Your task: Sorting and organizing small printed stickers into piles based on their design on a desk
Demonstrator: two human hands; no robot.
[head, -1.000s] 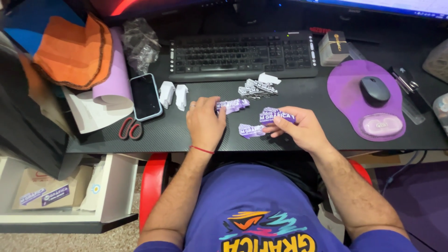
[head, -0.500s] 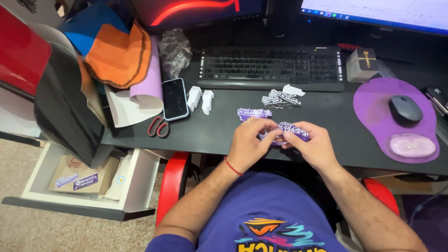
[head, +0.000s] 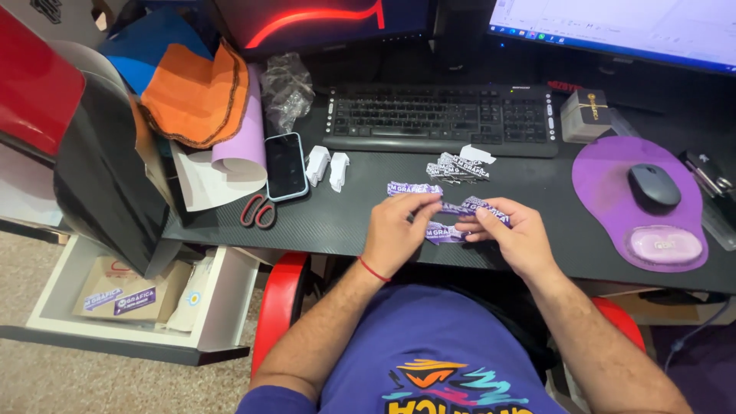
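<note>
On the black desk (head: 537,253), from largest thing to smallest:

- Two monitors stand at the back — one dark with a red glow (head: 322,19), one bright (head: 613,27).
- One black keyboard (head: 441,119) lies before them.
- One purple mouse pad (head: 606,184) carries one dark mouse (head: 653,186).
- One open drawer (head: 134,295) hangs below the desk's left end.
- One phone (head: 285,165) lies face up, with one pair of red-handled scissors (head: 259,211) just beside it.
- Two hands work at the front edge: the left hand (head: 399,230) and right hand (head: 515,234) both pinch a purple sticker strip (head: 445,230) between narrow-closed fingertips, just above the desk.
- One more purple strip (head: 412,188) lies flat beyond the left hand; how many lie in the small heap of strips (head: 458,169) near the keyboard cannot be counted.
- Two white folded paper bits (head: 326,167) stand beside the phone.
</note>
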